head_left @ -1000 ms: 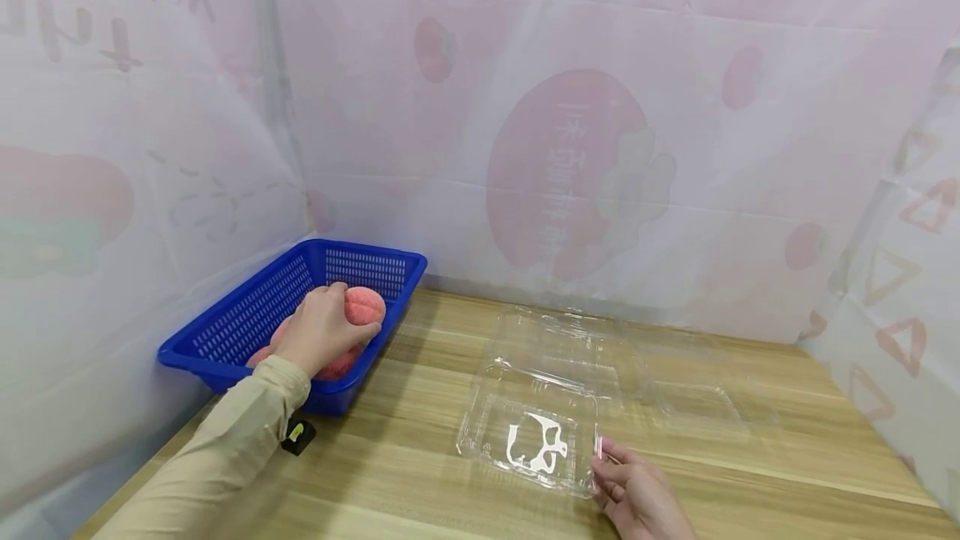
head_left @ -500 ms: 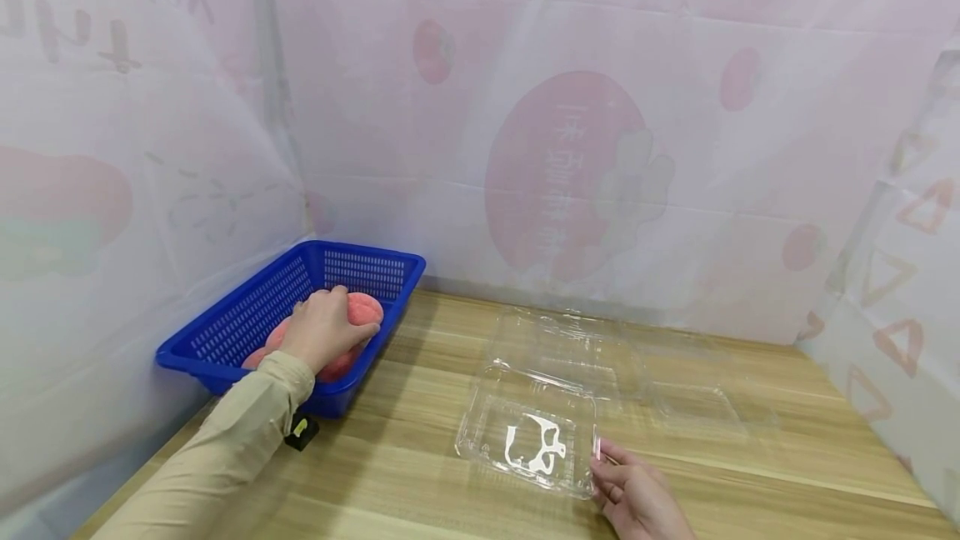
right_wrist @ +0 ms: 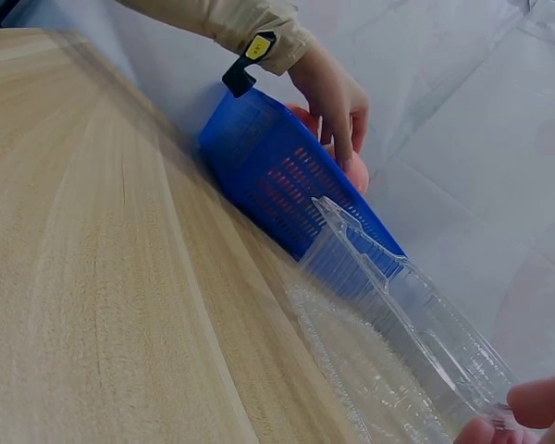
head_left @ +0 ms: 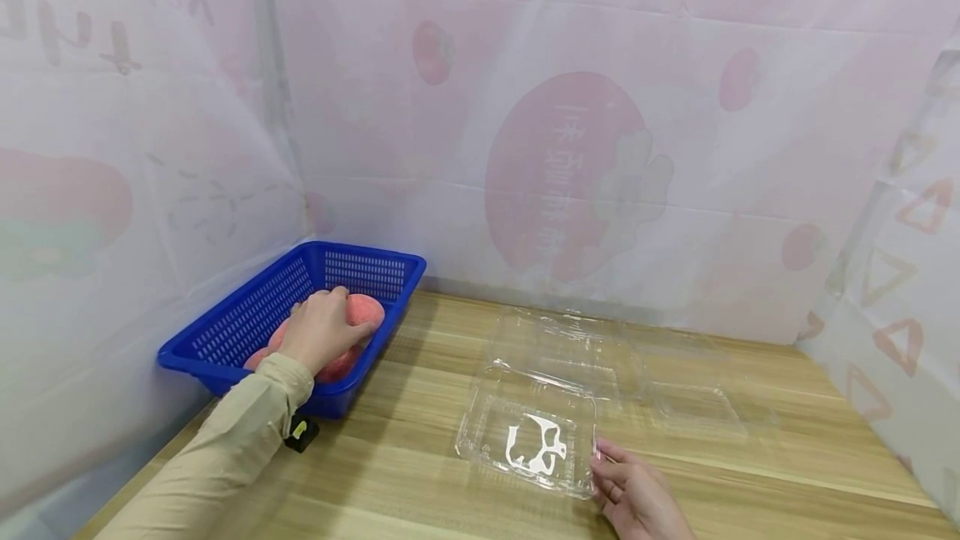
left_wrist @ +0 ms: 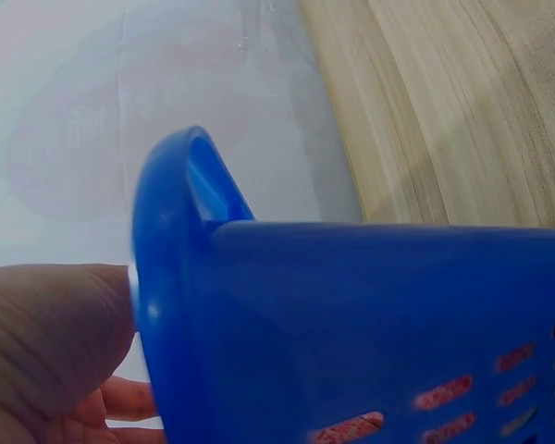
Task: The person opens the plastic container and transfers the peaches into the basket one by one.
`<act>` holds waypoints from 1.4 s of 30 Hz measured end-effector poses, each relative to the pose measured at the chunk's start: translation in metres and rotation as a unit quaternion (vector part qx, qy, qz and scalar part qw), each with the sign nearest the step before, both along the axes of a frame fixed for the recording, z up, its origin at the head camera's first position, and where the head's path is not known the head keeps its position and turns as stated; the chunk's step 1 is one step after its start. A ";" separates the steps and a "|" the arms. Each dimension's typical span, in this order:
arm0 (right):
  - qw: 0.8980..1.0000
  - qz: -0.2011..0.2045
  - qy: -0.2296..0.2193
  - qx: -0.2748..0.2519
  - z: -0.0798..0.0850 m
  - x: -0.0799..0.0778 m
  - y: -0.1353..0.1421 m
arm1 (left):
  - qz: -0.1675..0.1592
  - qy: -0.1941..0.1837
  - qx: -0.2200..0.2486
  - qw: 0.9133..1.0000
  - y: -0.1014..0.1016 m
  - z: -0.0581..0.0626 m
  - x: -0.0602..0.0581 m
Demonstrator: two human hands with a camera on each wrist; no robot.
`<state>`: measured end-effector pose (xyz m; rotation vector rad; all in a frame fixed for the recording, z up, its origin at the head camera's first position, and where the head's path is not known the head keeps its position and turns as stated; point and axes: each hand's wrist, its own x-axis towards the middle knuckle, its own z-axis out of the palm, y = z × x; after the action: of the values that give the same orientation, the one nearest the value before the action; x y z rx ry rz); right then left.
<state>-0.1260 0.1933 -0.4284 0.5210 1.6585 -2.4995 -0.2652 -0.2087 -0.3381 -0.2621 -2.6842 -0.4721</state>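
My left hand reaches into a blue plastic basket, its fingers curled around a pink-red peach. More peaches lie beneath and beside it, partly covered by the hand. In the left wrist view the basket wall hides most of the fingers. At the front of the table, my right hand pinches the right edge of an open clear plastic clamshell box. Thumb and fingertips sit at its rim, as the right wrist view also shows.
Other clear plastic boxes stand behind and to the right of the held one, hard to make out against the wooden table. Printed sheets close off the back and both sides. The left wrist carries a small black device.
The left hand and the peach have sunk very slightly in the basket. The right hand and the clear box have hardly moved.
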 end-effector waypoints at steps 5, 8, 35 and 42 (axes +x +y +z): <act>1.000 -0.004 -0.002 -0.001 0.000 0.000 0.000 | -0.004 0.008 0.002 1.000 0.000 -0.001 -0.001; 1.000 -0.004 -0.001 -0.003 -0.001 0.000 0.000 | -0.007 0.015 0.010 1.000 0.000 -0.001 0.000; 1.000 0.001 0.007 -0.001 -0.002 -0.001 -0.001 | -0.019 0.044 0.049 0.998 0.013 0.007 0.011; 1.000 0.012 0.013 -0.001 -0.003 -0.002 0.000 | -0.037 0.069 0.050 0.996 0.025 0.013 0.018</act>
<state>-0.1276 0.1928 -0.4315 0.4679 1.6616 -2.5021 -0.2474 -0.1833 -0.3250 -0.3529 -2.5161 -0.5860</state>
